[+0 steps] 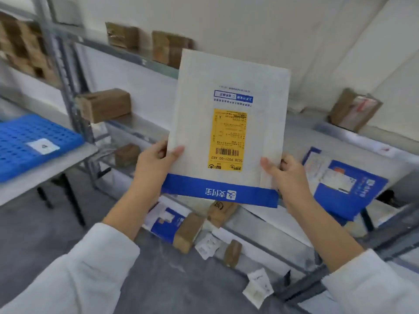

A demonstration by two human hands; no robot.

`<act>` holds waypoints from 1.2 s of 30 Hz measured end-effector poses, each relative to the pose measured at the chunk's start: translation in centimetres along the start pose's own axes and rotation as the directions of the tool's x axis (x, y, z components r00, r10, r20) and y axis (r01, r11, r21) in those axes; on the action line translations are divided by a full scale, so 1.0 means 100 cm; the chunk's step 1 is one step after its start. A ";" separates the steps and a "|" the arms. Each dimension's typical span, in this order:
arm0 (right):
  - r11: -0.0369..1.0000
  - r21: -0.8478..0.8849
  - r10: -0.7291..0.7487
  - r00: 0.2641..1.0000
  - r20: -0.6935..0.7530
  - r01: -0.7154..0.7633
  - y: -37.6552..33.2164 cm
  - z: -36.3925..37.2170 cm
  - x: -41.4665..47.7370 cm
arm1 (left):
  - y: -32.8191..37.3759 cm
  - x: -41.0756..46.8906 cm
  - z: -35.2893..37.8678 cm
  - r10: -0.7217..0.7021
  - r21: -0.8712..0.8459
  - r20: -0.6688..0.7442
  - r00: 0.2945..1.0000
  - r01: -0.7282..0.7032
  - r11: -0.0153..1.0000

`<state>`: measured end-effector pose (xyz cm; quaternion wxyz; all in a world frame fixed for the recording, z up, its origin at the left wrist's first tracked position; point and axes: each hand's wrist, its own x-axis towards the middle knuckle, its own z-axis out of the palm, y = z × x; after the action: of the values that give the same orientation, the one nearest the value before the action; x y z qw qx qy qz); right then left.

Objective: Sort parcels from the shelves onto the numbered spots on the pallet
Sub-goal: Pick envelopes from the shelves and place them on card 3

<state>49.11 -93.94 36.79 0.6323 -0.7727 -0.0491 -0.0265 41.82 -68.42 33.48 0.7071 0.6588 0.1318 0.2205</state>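
Observation:
I hold a flat white mailer envelope (229,91) upright in front of the shelves. It has a blue band along its lower edge and a yellow shipping label (227,139) with a barcode, seen upside down. My left hand (156,164) pinches its lower left edge, thumb on the front. My right hand (288,175) pinches the lower right edge the same way. A blue perforated pallet (27,141) with a white numbered tag (43,146) lies on a table at the left.
Grey metal shelves (145,62) run from left to right behind the envelope, carrying brown cardboard boxes (104,105) and blue-and-white mailers (344,184). More small boxes and white packets (258,286) lie on the lowest shelf. Grey floor shows below my arms.

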 end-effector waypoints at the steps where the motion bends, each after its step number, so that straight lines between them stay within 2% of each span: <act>1: 1.000 -0.005 0.012 0.999 0.049 -0.012 0.006 0.021 -0.006 | -0.011 -0.012 -0.021 -0.029 0.011 -0.070 0.997 0.030 0.999; 4: 0.996 -0.024 0.088 0.974 0.210 -0.085 0.028 0.093 -0.025 | -0.039 -0.043 -0.084 -0.122 0.019 -0.287 0.950 0.133 0.991; 8: 0.982 -0.059 0.188 0.913 0.363 -0.179 0.058 0.177 -0.047 | -0.058 -0.066 -0.154 -0.144 0.029 -0.485 0.863 0.180 0.983; 15: 0.986 -0.119 0.164 0.789 0.592 -0.115 0.057 0.312 -0.061 | -0.079 -0.095 -0.258 -0.144 -0.013 -0.722 0.676 0.195 0.981; 20: 0.989 -0.138 0.135 0.671 0.729 -0.048 0.053 0.406 -0.056 | -0.097 -0.088 -0.317 -0.166 -0.057 -0.823 0.544 0.212 0.976; 25: 0.993 -0.106 0.115 0.586 0.802 -0.050 0.045 0.508 -0.035 | -0.089 -0.040 -0.385 -0.173 -0.068 -0.863 0.475 0.230 0.971; 28: 0.994 -0.095 0.111 0.557 0.823 -0.059 0.036 0.571 -0.021 | -0.082 -0.003 -0.432 -0.151 -0.033 -0.876 0.459 0.255 0.966; 32: 0.993 -0.099 0.116 0.525 0.843 -0.061 0.021 0.648 -0.005 | -0.077 0.044 -0.484 -0.115 -0.024 -0.912 0.393 0.229 0.973; 36: 0.993 -0.107 0.119 0.482 0.868 -0.053 0.011 0.702 0.007 | -0.084 0.067 -0.521 -0.146 -0.069 -0.930 0.337 0.230 0.971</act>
<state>48.47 -25.38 21.86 0.4953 -0.7012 -0.3228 0.3986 23.96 -19.93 20.83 0.5038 0.4249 0.5908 0.4655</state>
